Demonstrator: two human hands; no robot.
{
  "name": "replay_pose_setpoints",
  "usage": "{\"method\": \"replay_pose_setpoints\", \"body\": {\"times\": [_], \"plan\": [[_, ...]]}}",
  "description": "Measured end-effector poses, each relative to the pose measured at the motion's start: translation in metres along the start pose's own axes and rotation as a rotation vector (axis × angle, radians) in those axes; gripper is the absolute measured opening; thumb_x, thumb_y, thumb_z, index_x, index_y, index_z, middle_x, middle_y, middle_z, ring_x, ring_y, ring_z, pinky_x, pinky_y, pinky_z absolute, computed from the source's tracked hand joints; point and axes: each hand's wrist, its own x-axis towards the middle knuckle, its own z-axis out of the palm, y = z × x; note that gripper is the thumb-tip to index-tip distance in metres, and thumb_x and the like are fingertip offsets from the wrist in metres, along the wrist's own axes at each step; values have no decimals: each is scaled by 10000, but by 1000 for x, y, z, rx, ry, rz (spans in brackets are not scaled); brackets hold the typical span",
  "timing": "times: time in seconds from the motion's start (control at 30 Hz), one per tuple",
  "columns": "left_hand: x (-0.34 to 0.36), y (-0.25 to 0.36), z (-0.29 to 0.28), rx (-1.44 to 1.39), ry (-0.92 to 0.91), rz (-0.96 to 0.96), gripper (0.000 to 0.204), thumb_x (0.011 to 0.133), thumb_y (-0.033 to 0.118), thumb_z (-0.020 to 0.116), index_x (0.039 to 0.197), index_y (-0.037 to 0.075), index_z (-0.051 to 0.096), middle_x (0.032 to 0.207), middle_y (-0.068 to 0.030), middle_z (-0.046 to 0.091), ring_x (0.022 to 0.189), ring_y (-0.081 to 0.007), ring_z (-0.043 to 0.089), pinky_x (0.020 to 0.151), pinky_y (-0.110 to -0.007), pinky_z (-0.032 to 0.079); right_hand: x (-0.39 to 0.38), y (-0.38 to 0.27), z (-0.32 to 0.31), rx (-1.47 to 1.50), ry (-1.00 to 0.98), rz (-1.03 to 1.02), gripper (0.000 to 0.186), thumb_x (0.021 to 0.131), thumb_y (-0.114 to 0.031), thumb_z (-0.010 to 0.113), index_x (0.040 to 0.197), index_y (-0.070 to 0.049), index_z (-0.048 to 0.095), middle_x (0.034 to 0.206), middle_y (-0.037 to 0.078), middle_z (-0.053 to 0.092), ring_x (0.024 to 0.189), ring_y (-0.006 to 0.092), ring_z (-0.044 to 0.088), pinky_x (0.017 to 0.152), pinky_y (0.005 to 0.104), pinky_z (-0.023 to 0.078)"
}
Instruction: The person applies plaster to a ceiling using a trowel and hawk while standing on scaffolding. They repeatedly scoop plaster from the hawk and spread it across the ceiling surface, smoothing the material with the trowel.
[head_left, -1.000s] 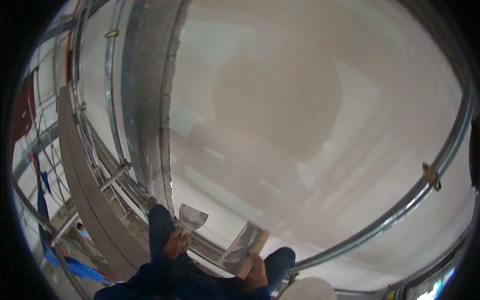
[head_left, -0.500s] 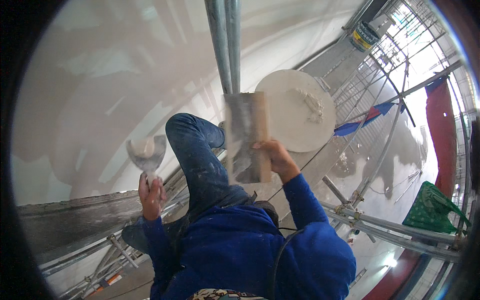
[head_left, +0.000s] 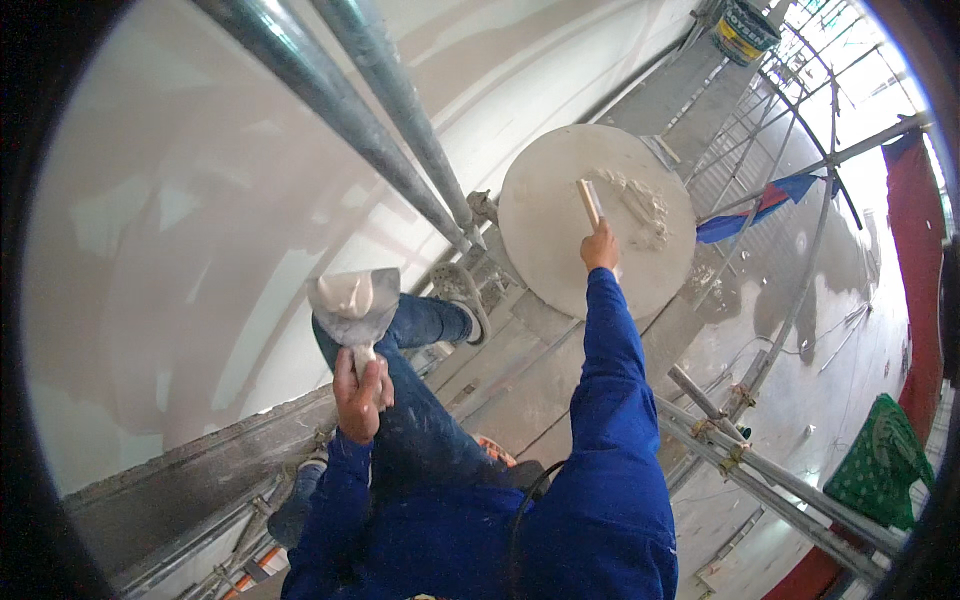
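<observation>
Wall [head_left: 180, 230] appears patchily coated, coverage incomplete; left hand [head_left: 360, 400] grasps a loaded putty knife [head_left: 352, 326], right hand [head_left: 600, 250] grips a wide blade [head_left: 589, 203] over the round board [head_left: 545, 225].

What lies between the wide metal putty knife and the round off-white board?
In the head view, a blue-denim lower leg and a grey shoe show between the putty knife and the board.

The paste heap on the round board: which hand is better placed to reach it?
Right, probably: the right hand, gripping a wood-edged blade, is over the round board near the paste heap. The left hand is off to the side, holding a putty knife bearing paste.
</observation>
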Motion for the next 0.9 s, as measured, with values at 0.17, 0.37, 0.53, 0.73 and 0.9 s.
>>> {"method": "replay_pose_setpoints", "body": {"times": [0.17, 0.37, 0.53, 0.73, 0.9], "plan": [[13, -9, -3, -153, 83, -47, 373, 958, 288, 575, 1190, 53, 403, 778, -39, 504, 437, -102, 426, 375, -240, 381, 68, -5, 10, -265, 36, -2, 445, 826, -131, 591, 1263, -202, 546, 1311, -5, 571, 1184, 284, 554, 971, 482, 445], [22, -13, -5, -115, 148, -119, 376, 935, 287, 610, 1138, 49, 401, 745, -36, 497, 402, -97, 408, 332, -242, 356, 103, -6, 27, -351, -101, -49, 486, 858, -135, 524, 1324, -272, 522, 1302, 31, 590, 1215, 274, 537, 978, 503, 439], [21, -14, -6, -133, 98, -129, 379, 933, 279, 608, 1149, 48, 398, 754, -43, 494, 402, -102, 399, 345, -246, 355, 85, 10, 40, -456, -263, -245, 461, 878, -135, 524, 1310, -292, 547, 1260, 36, 617, 1191, 256, 559, 957, 510, 444], [21, -7, -6, -120, 58, -105, 435, 961, 296, 567, 1234, 16, 376, 791, -61, 515, 443, -109, 448, 388, -248, 393, 40, 28, 31, -474, -413, -387, 460, 880, -121, 512, 1298, -305, 564, 1216, 66, 636, 1170, 268, 574, 966, 523, 445], [13, -10, -13, -208, 67, -82, 390, 955, 304, 585, 1203, 54, 418, 800, -36, 511, 465, -101, 443, 401, -239, 380, 7, 59, 13, -267, -557, -329, 363, 845, -180, 532, 1189, -213, 643, 1110, 169, 669, 1076, 336, 621, 868, 465, 508]]}}
